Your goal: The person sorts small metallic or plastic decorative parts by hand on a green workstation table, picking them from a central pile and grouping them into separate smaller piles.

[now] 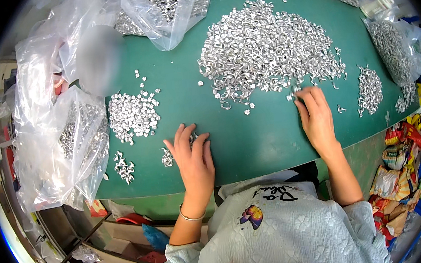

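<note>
The loose metal pieces (289, 97) lie at the near edge of the large heap (268, 46), at 11 o'clock from the right hand (318, 122) (12 o'clock points away from the person). The right fingertips (299, 92) are close together beside them; blur hides whether a piece is clamped, so this cannot be told. Draw from this thin edge; pieces deeper in the heap are likely to hook together. Pinch lightly and separate tangled pieces before lifting.

The left hand (193, 158) rests with parted, curled fingers over a few metal pieces; whether it grips them cannot be told. Keep it low, and clear of the small group (166, 157) just beside it at 9 o'clock.

At 10 o'clock from the left hand, avoid brushing the round-piece pile (134, 115) across the tabletop (252, 148); mixing would probably require re-sorting.
</note>
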Demonstrator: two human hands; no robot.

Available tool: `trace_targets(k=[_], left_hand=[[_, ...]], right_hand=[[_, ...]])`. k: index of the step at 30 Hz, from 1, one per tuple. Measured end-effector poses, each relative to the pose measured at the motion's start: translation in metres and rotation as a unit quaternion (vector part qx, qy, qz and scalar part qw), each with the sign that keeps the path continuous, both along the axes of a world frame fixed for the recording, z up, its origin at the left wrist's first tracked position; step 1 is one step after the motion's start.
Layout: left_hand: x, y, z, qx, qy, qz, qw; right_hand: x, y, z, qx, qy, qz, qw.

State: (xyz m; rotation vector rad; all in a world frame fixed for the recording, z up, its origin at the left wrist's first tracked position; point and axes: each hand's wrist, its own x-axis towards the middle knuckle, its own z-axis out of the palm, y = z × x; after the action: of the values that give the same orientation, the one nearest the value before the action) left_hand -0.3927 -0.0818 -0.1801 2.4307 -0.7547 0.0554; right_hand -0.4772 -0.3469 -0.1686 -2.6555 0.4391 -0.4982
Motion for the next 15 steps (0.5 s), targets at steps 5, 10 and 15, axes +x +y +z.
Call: trace_targets(k=[5, 10, 15], left_hand=[[0.004, -0.007, 0.009, -0.031, 0.029, -0.022, 0.999], [0.012, -0.055, 0.01, -0.04, 0.036, -0.087, 0.995], [-0.001, -0.053, 0.013, -0.047, 0.068, -0.098, 0.992]], right_hand=[[-0.021, 0.034, 0.005, 0.02, 0.026, 0.075, 0.997], [0.013, 0.063, 0.014, 0.12, 0.007, 0.213, 0.97], [0.054, 0.043, 0.011, -0.039, -0.018, 0.184, 0.982]])
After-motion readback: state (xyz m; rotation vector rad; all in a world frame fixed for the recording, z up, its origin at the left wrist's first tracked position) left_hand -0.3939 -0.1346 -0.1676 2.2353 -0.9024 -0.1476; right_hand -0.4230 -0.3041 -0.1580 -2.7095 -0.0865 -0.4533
